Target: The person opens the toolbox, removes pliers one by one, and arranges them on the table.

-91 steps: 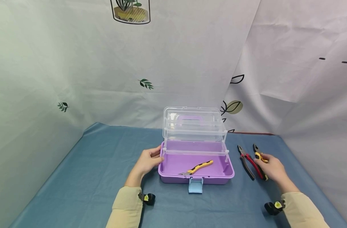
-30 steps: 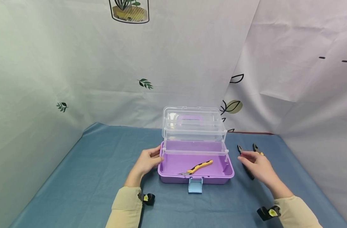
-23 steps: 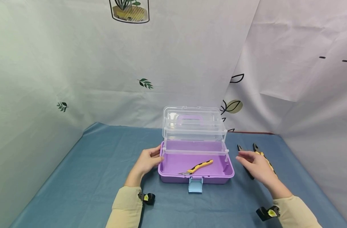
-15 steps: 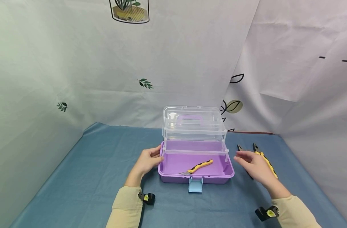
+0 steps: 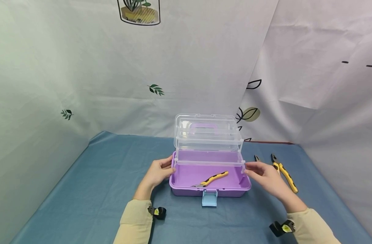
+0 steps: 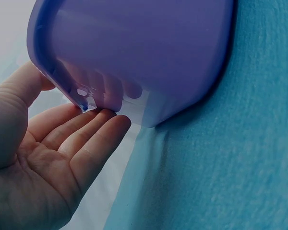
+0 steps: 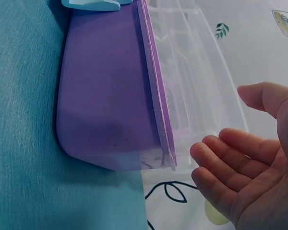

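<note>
A purple toolbox (image 5: 186, 192) with its clear lid (image 5: 208, 134) raised stands on the table, a yellow-and-black-handled pair of pliers (image 5: 214, 178) lying inside. My left hand (image 5: 156, 173) pinches the box's left rim, thumb over the edge and fingers (image 6: 98, 148) against the outer wall. At the right rim hovers my right hand (image 5: 268, 178), holding nothing; its fingers (image 7: 221, 167) are loosely bent beside the box corner. Behind that hand, the red-handled pliers (image 5: 257, 158) show only their tip. Yellow-handled pliers (image 5: 288, 178) lie further right.
A pale blue latch (image 5: 209, 198) hangs down at the box's front. Clear trays (image 5: 208, 163) on hinged arms sit raised above the box's rear half. Blue cloth (image 5: 91, 196) covers the table, with pale printed fabric (image 5: 204, 67) hanging behind it.
My right hand has moved left, away from the pliers to the toolbox's right rim, uncovering the yellow-handled pliers. My left hand stays on the left rim.
</note>
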{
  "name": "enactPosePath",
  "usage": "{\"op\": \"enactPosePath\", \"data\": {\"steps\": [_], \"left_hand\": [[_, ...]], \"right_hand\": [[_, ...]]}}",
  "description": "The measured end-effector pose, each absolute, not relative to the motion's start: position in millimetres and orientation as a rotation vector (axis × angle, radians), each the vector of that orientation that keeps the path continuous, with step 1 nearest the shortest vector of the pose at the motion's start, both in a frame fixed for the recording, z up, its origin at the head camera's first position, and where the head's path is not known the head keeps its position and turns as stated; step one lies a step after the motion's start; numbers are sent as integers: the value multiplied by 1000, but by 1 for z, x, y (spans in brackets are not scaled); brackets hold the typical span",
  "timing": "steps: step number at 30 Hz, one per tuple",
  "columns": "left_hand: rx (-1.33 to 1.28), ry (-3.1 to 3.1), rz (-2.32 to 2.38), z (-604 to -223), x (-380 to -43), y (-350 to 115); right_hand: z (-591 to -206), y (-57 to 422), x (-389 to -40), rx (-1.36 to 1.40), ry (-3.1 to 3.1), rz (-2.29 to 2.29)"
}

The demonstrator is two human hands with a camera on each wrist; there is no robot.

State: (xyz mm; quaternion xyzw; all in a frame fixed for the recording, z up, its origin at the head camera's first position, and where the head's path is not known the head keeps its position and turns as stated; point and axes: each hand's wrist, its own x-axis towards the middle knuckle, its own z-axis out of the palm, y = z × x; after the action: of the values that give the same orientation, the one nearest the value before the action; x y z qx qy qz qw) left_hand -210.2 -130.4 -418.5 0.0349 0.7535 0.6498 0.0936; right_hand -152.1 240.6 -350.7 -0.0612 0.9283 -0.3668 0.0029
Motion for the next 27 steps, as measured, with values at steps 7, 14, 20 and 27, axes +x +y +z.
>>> {"op": "enactPosePath", "data": {"steps": [7,14,20,27], "left_hand": [[89,2232,1912,-418,-209,-130],[92,2224,1919,-418,-209,-130],[92,2219,1918,-418,-210,-130],[94,2230,1915,-419,-210,-131]], "right_hand": [[-352,237,-155,-217,2924,-1113],[-352,231,-156,-285,2894,-1110],[-356,227,-158,-365,2860,-1109],[-361,220,-162,-459,2844,-1040]]}}
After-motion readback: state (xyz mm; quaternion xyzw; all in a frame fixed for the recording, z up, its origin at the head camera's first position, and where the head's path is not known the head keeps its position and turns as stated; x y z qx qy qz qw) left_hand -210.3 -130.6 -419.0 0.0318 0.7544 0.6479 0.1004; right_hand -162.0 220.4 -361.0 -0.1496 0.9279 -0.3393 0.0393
